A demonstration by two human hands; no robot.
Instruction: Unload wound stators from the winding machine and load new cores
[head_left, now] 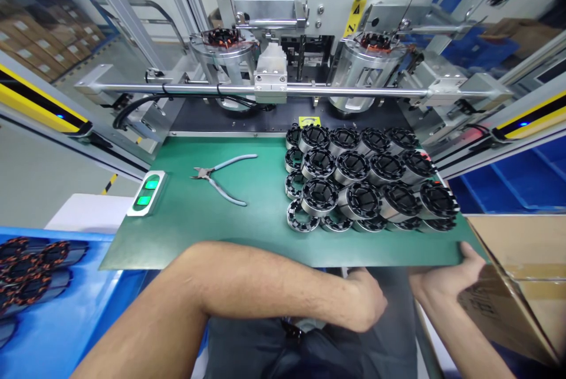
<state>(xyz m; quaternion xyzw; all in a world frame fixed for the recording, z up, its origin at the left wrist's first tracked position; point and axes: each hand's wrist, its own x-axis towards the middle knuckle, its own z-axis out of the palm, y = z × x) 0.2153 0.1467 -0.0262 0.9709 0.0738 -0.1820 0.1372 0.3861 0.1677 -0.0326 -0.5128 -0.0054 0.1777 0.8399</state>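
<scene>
Both forearms fill the bottom of the view, crossed low over the person's lap, below the near edge of the green bench [221, 231]. Going from the left: a blue bin [53, 308] holds dark wound coils, and a small box with two lit green buttons [147, 192] sits at the bench's left corner. Further in, a pair of blue-handled cutters [223, 178] lies alone on the mat, well apart from both hands.

Reaching across the body, the left hand [365, 302] hangs under the bench edge with its fingers curled downward; what they pinch, if anything, I cannot tell, since the fingertips are hidden. The right hand [446, 282] rests at the bench's near right corner, thumb over the mat edge, fingers loosely spread against the flap of a cardboard box [508, 302].

Nearest the hands is a packed cluster of round metal rings with black plastic inserts [367, 181] on the right half of the bench, laid in rows, some stacked, with a few flat black rings along its left side. They look bare, unlike the two copper-wound ones seated in the machine [309, 25] behind. By my reading this is a pause between pieces; picking one up calls for lifting a hand onto the mat
</scene>
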